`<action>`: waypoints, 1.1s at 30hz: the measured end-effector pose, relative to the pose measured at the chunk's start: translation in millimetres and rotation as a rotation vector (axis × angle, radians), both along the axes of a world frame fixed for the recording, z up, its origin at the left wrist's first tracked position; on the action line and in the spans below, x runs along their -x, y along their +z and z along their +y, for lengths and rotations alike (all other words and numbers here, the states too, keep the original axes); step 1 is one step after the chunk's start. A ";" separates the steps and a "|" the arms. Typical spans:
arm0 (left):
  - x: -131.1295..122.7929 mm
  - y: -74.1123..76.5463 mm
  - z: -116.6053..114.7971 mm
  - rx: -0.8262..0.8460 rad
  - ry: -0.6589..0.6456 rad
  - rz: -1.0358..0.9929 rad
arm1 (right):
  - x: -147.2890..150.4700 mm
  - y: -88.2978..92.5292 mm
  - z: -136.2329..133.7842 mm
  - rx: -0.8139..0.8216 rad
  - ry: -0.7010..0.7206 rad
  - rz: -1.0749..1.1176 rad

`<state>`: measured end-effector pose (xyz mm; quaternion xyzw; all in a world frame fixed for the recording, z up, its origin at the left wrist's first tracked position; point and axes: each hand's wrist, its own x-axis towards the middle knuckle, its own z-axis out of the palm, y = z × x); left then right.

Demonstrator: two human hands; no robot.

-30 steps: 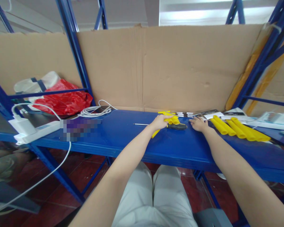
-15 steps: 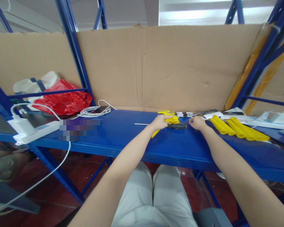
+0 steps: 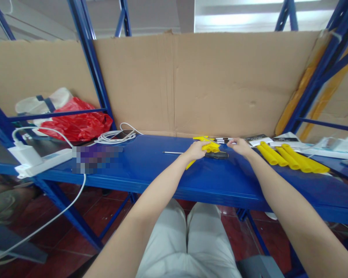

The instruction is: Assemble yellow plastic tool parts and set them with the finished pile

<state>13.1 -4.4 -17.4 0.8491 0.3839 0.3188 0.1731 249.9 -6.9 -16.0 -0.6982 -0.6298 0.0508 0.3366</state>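
Observation:
My left hand (image 3: pixel 196 150) is closed around a yellow plastic piece (image 3: pixel 211 146) with short tube-like ends. A yellow strip (image 3: pixel 190 165) pokes out below the palm; I cannot tell whether it belongs to the same piece. On the blue shelf top, a screwdriver (image 3: pixel 217 155) with a black handle lies crosswise by this hand, its metal shaft pointing left. To the right, my right hand (image 3: pixel 240 146) has thumb and fingertips pinched together beside the yellow piece. Whatever is between those fingertips is too small to make out.
Several yellow tubes (image 3: pixel 292 157) lie at the right, near printed papers (image 3: pixel 259 139) and slim black-and-white items (image 3: pixel 222 140). A coiled white cable (image 3: pixel 116 136), a red plastic bag (image 3: pixel 75 121) and a white power strip (image 3: pixel 48 160) occupy the left. Cardboard (image 3: pixel 208 85) stands behind.
My right hand has moved slightly left and up, toward the yellow piece, and its fingers now form a pinch. My left hand stays nearly in place.

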 end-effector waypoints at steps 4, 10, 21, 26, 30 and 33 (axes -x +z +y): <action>-2.3 1.3 -3.8 -0.033 0.022 0.067 | 19.1 9.1 -8.4 -0.123 0.181 0.287; -5.9 0.8 -7.6 -0.113 0.051 0.156 | 44.4 11.1 -12.0 -0.140 0.300 0.229; -4.5 1.8 -21.0 -0.225 0.090 0.286 | 48.2 6.3 -0.6 -0.198 0.348 -0.004; -3.5 2.4 -21.4 -0.239 0.078 0.308 | 46.9 4.5 1.3 -0.205 0.357 -0.083; -2.8 1.2 -19.1 -0.257 0.073 0.305 | 46.7 3.1 1.2 -0.215 0.350 -0.080; -2.8 -0.1 -16.8 -0.269 0.072 0.300 | 47.1 -0.1 3.7 -0.205 0.320 -0.027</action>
